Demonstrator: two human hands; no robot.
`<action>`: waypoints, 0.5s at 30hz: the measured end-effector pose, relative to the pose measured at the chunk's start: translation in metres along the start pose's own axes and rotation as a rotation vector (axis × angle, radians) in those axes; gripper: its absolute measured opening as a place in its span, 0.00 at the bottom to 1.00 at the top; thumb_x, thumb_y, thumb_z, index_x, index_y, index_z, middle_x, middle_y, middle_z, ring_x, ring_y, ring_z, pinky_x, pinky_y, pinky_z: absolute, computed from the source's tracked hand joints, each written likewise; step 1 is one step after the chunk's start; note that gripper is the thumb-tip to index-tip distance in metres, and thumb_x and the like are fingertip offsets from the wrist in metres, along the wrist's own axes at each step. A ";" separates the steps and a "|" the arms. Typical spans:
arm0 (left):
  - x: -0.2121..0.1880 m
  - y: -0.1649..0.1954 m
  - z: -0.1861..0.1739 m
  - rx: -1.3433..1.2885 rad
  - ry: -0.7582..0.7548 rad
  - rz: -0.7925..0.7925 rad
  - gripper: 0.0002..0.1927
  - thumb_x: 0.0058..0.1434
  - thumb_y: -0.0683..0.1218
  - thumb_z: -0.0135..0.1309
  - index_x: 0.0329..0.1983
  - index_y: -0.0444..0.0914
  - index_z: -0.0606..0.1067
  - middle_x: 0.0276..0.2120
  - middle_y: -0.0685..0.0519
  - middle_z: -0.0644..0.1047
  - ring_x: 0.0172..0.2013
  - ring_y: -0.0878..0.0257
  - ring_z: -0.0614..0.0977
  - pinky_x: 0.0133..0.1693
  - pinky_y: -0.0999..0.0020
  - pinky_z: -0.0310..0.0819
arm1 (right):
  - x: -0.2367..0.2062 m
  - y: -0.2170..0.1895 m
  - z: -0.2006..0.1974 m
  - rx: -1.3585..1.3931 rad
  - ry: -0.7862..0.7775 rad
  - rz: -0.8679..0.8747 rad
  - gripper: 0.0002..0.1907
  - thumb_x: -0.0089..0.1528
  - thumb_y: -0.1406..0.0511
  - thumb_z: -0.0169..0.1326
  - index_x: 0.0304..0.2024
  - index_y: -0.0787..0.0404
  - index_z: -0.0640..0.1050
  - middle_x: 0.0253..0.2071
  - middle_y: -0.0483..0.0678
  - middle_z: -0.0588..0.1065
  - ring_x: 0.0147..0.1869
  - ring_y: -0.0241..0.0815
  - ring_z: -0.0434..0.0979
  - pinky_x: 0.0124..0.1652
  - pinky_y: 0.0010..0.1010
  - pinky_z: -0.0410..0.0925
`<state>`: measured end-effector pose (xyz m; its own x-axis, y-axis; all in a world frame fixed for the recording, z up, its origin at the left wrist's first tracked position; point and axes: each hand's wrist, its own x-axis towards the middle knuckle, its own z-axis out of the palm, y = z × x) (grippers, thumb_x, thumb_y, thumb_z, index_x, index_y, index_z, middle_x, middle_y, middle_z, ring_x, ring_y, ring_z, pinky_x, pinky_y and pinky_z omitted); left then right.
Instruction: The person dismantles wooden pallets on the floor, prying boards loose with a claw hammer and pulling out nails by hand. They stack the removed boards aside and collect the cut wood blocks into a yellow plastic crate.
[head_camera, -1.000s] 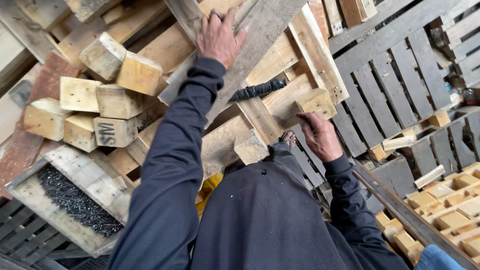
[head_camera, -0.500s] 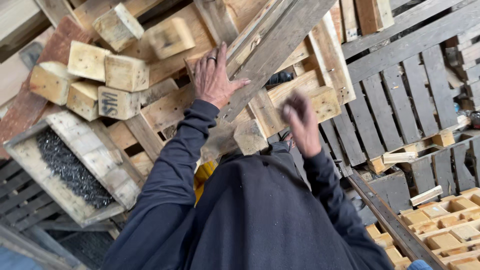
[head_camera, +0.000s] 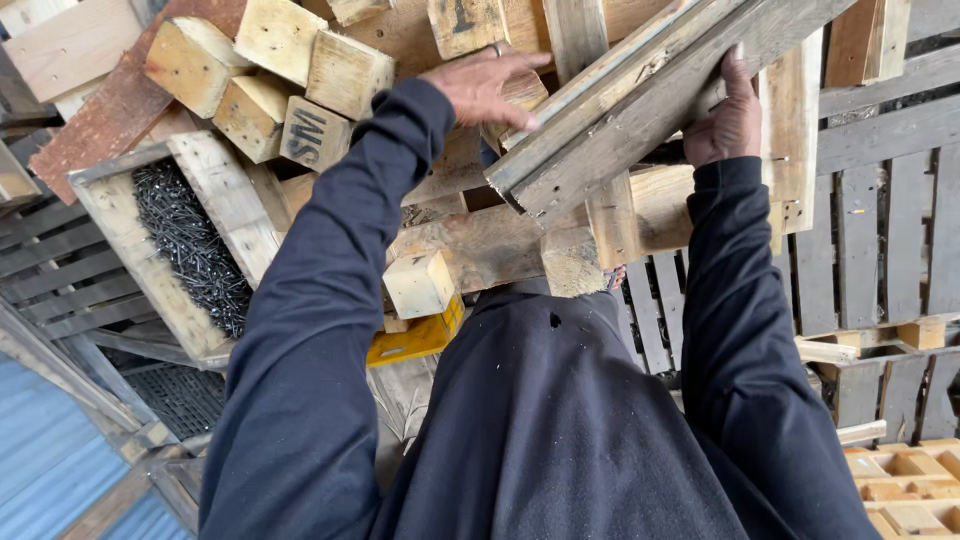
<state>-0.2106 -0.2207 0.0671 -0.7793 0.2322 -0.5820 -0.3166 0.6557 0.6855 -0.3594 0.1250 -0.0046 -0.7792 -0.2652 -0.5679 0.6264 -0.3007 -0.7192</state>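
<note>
Above the pile of pallet wood, in the head view, both hands carry a pair of grey weathered boards (head_camera: 650, 90), held slanting. The left hand (head_camera: 490, 85) lies flat with fingers spread on the near end; the right hand (head_camera: 728, 125) curls its fingers round the far edge, gripping. This looks like a lift in progress; the next move, I judge, calls for swinging the boards clear and level. Wooden blocks (head_camera: 290, 75) crowd the left (loosely stacked), beside a wooden tray of dark nails (head_camera: 190, 250). A yellow tool (head_camera: 415, 340) lies below, and a grey pallet (head_camera: 870, 230) stands right.
</note>
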 end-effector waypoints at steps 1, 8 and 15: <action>0.006 0.002 -0.003 0.007 -0.005 -0.008 0.49 0.57 0.66 0.61 0.76 0.46 0.55 0.72 0.37 0.53 0.71 0.38 0.49 0.66 0.38 0.43 | 0.002 0.001 0.003 0.026 -0.036 0.030 0.60 0.53 0.48 0.74 0.76 0.61 0.54 0.77 0.64 0.52 0.81 0.68 0.47 0.74 0.67 0.44; -0.004 0.028 0.003 -0.190 0.127 -0.119 0.34 0.52 0.62 0.64 0.60 0.44 0.72 0.59 0.45 0.73 0.62 0.48 0.73 0.64 0.48 0.64 | 0.003 -0.004 0.004 0.074 -0.066 0.014 0.52 0.49 0.45 0.74 0.67 0.60 0.68 0.71 0.65 0.63 0.77 0.67 0.58 0.72 0.69 0.52; -0.103 0.011 -0.028 0.159 0.785 -0.067 0.31 0.64 0.64 0.65 0.59 0.40 0.74 0.60 0.40 0.68 0.63 0.47 0.70 0.62 0.46 0.70 | -0.001 0.011 0.019 0.058 -0.065 -0.170 0.45 0.61 0.45 0.65 0.67 0.68 0.67 0.65 0.65 0.69 0.74 0.65 0.68 0.71 0.61 0.67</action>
<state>-0.1486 -0.2575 0.1464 -0.9329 -0.3456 -0.1012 -0.3413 0.7588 0.5547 -0.3513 0.1042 -0.0040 -0.8724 -0.2640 -0.4115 0.4871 -0.3980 -0.7774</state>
